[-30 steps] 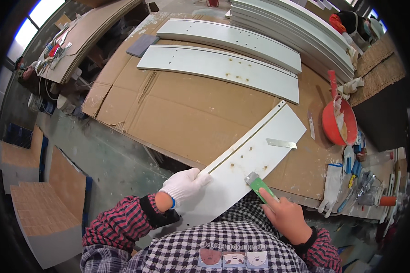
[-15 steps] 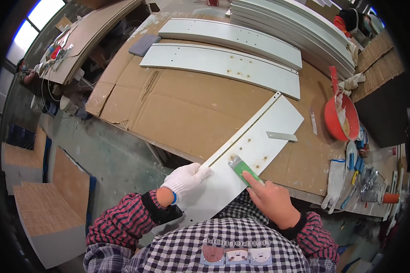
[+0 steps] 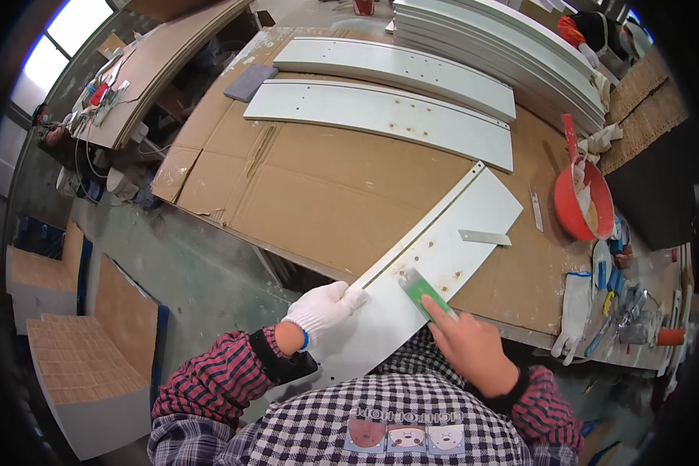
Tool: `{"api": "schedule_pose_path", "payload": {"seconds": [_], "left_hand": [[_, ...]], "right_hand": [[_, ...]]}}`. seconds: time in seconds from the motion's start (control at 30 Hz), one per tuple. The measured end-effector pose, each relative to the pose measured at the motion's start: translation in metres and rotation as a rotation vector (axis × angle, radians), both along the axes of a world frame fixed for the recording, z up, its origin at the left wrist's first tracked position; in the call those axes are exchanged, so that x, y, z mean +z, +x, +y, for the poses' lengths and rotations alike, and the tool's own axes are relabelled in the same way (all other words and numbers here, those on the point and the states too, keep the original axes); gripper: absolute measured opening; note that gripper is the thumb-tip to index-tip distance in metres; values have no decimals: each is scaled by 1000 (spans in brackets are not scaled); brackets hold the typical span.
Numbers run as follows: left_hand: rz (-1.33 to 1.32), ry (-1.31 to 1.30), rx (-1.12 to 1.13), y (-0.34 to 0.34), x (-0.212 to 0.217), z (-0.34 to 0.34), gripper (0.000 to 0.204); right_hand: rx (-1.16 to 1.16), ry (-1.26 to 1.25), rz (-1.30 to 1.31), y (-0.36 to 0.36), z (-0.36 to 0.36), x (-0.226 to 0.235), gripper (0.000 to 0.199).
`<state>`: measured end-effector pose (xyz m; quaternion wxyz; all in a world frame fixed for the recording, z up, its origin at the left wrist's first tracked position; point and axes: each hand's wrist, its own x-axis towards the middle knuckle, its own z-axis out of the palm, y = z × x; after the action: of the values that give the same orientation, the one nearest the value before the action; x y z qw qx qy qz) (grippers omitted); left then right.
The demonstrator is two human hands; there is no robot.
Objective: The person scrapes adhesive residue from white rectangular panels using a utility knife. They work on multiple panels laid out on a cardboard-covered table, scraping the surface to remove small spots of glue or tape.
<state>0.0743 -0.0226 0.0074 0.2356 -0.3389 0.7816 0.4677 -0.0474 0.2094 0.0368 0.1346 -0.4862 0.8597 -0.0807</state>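
Note:
A long white board (image 3: 474, 203) with a groove along one edge slants from the cardboard-covered table toward my body. Small holes and brownish stained spots dot its surface. My left hand (image 3: 322, 313), in a white knit glove, is closed around the board's grooved left edge. In my bare right hand (image 3: 470, 346) is a green-handled scraper (image 3: 429, 297), the index finger stretched along it. Its metal blade rests on the board beside a stained spot. Farther up the same board lies a loose flat metal strip (image 3: 485, 238).
Two similar white panels (image 3: 396, 66) lie at the table's far side near a grey block (image 3: 250, 82). Behind them is a stack of white boards (image 3: 489, 54). At right are a red pan (image 3: 583, 203), a white glove (image 3: 573, 314) and assorted tools. Another person (image 3: 598, 35) is at far right.
The scraper's blade has shifted slightly right over the board, uncovering more of a stained spot. My left hand keeps its grip. The whole view has shifted a little.

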Motion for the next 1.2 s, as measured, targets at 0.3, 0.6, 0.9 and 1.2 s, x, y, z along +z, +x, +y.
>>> {"api": "schedule_pose_path", "payload": {"seconds": [0.3, 0.6, 0.9, 1.2], "left_hand": [[-14, -7, -12, -2, 4, -2, 53], [-19, -38, 7, -2, 8, -1, 50], [-24, -33, 10, -2, 6, 0, 52], [14, -50, 2, -1, 8, 2, 60]], "right_hand": [[-13, 50, -41, 7, 6, 4, 47], [-70, 31, -75, 9, 45, 9, 51], [-329, -135, -50, 12, 79, -2, 48], [-315, -48, -78, 11, 57, 1, 50]]}}
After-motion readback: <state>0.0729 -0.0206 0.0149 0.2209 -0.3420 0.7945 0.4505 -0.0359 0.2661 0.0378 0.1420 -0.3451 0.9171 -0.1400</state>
